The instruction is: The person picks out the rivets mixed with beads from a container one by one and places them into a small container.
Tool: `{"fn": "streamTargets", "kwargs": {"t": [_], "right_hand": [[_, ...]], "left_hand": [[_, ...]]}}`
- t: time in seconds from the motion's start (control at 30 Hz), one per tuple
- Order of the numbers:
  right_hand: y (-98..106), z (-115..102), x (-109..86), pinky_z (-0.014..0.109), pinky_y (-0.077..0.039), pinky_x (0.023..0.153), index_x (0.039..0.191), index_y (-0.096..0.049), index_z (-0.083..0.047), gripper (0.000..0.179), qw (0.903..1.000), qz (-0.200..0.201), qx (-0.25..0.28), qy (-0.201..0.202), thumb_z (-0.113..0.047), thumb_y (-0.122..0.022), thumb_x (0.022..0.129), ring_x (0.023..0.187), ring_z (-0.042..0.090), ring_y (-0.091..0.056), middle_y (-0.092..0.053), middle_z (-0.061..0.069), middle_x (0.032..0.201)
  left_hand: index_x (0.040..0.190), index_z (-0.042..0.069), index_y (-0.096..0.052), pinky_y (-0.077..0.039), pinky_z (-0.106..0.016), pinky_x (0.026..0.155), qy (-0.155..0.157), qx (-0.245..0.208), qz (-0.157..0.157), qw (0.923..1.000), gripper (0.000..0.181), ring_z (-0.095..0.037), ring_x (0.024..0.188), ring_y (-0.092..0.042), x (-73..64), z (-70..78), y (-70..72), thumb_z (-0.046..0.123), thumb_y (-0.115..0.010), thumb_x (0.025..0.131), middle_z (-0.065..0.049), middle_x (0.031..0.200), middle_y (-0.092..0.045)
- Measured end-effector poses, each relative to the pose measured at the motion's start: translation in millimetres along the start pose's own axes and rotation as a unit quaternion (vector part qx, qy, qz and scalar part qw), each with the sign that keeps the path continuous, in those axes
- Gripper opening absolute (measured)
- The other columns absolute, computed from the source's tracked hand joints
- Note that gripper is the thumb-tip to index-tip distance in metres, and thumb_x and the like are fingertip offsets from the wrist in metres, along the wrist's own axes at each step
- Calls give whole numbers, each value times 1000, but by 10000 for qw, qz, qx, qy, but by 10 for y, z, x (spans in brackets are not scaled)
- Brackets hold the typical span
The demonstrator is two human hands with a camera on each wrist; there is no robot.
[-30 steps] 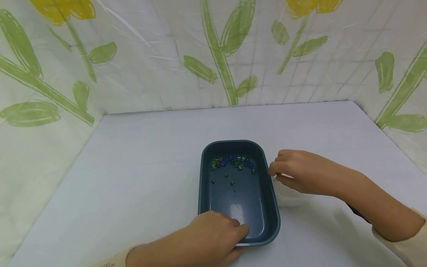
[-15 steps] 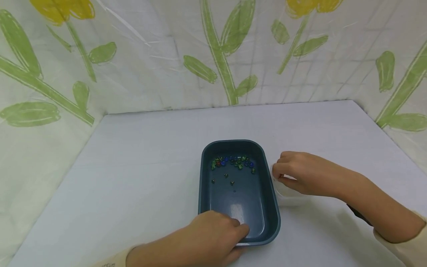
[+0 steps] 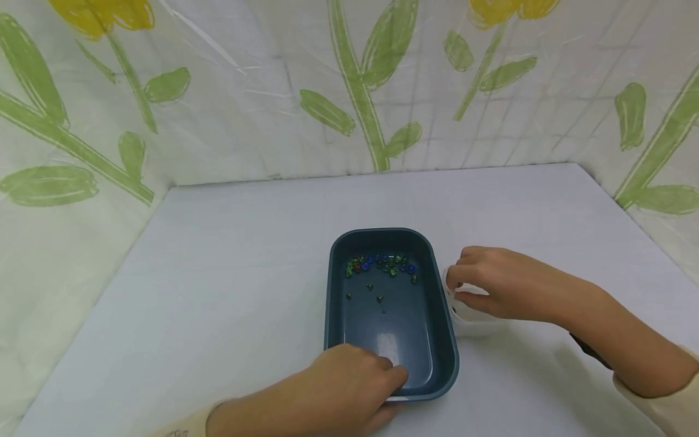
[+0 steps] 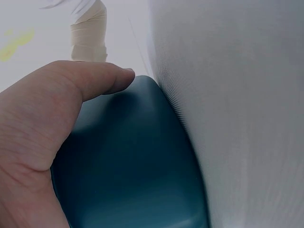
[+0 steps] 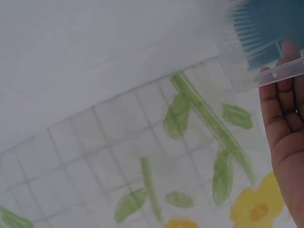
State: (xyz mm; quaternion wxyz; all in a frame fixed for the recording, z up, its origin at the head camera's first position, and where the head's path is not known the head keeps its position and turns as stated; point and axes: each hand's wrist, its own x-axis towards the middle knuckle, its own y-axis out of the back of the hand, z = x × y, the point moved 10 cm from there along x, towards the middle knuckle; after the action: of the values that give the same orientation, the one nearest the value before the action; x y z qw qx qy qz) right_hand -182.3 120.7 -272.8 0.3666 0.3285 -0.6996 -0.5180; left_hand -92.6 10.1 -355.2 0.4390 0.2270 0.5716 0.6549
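Note:
My left hand (image 3: 355, 385) grips the near rim of a dark teal plastic tray (image 3: 449, 364), thumb on the outer side in the left wrist view and fingers curled over the rim. Small shiny coloured pieces (image 3: 393, 267), mostly green and blue with a red one, lie along the tray's far end. Three small dark gold pieces (image 3: 380, 299) lie nearer. To the tray's right, my right hand (image 3: 483, 279) hovers over a clear plastic box (image 3: 472, 329), thumb parted from the fingers. In the right wrist view its fingers (image 5: 270, 99) reach past the box's rim. A dark speck (image 3: 454, 310) shows inside the box.
Both containers stand close together on a white-covered table (image 3: 229, 273). White sheeting painted with green stems and yellow flowers forms a back wall (image 3: 240, 121) and sides around the table.
My right hand has shifted slightly right, away from the tray's rim, and its thumb and fingers have parted. A dark speck now shows in the clear box. My left hand and the tray hold still.

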Motion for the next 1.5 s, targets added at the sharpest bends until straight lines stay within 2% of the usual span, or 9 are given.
{"fn": "streamTargets", "kwargs": {"t": [0.37,0.77,1.03,1.2,1.3,1.5], "right_hand": [[64,-59,55,25,-49,64,88,-68,-21,27,9998,3,-136,151,-1,-82,77,78,5,-55,-60,-12,86],[119,-175,263,25,-50,65,87,-68,-18,23,9971,-358,-570,348,-1,-82,78,80,10,-56,-63,-9,85],[68,-304,476,25,-45,62,84,-68,-16,20,9923,-621,-797,714,1,-78,81,74,9,-49,-58,-10,78],[-29,-388,640,25,-39,58,81,-66,-15,18,9860,-972,-1057,852,1,-74,81,69,10,-41,-53,-9,72],[-88,-433,709,25,-38,58,82,-68,-13,14,9817,-1158,-1213,897,0,-73,82,68,12,-41,-54,-7,72],[-182,-543,858,25,-42,58,85,-72,-11,14,9756,-1215,-1457,1109,2,-71,84,68,13,-46,-57,-4,71]], "left_hand": [[97,24,-66,-37,-14,52,-85,89,135,9998,18,6,54,-41,-14,16,42,42,-64,97,17,70,-58],[96,24,-66,-37,-14,51,-97,163,137,9997,18,5,54,-41,-16,28,57,41,-63,97,17,68,-56],[96,24,-65,-36,-14,50,-121,179,106,9997,18,5,53,-40,-15,27,45,42,-63,97,17,66,-52],[98,23,-65,-37,-15,51,-67,67,-50,9999,18,3,54,-42,-21,13,26,41,-63,98,16,68,-54],[100,23,-66,-38,-15,52,-18,12,-143,9999,19,3,55,-43,-14,3,12,42,-63,98,15,70,-56],[101,23,-65,-38,-15,53,-5,-18,-212,9998,20,2,55,-43,-4,-2,-1,42,-63,98,15,70,-56]]}}
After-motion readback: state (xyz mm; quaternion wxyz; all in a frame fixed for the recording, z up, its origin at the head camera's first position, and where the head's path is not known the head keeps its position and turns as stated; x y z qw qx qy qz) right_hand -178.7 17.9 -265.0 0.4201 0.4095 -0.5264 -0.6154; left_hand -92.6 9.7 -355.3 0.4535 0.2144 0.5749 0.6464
